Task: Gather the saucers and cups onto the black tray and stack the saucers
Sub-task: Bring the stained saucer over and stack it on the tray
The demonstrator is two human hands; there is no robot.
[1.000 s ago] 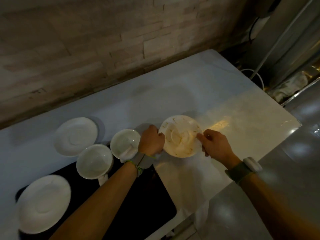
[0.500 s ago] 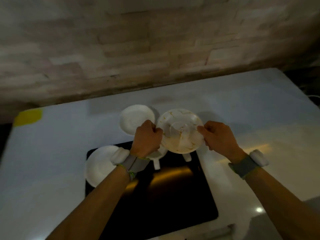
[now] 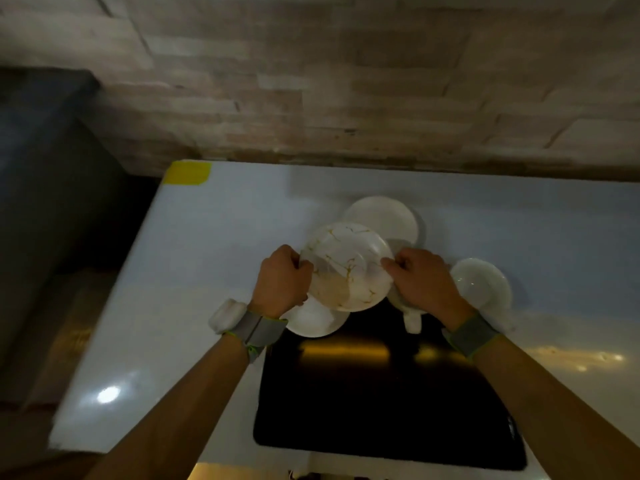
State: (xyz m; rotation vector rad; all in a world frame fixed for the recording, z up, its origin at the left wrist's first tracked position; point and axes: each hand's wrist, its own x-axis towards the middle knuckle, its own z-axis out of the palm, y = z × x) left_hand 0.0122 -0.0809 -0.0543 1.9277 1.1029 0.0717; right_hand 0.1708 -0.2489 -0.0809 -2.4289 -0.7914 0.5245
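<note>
Both hands hold a white saucer with gold veining (image 3: 346, 266) in the air by its rim: my left hand (image 3: 282, 282) on its left edge, my right hand (image 3: 420, 284) on its right edge. Partly hidden under it, a plain white saucer (image 3: 315, 320) lies on the black tray (image 3: 381, 403) at the tray's far left corner. A second plain saucer (image 3: 388, 220) sits on the counter behind. One white cup (image 3: 481, 282) stands to the right of my right hand. Another cup (image 3: 410, 315), mostly hidden by that hand, shows its handle at the tray's far edge.
The white counter (image 3: 207, 271) ends at a brick wall (image 3: 346, 98) behind and drops off on the left to a dark area. A yellow patch (image 3: 187, 173) marks the counter's far left corner. The tray's near part is bare and glossy.
The view has swung left. Both hands have carried the gold-veined saucer leftward, from over the cups to above the plain saucer at the tray's far left corner.
</note>
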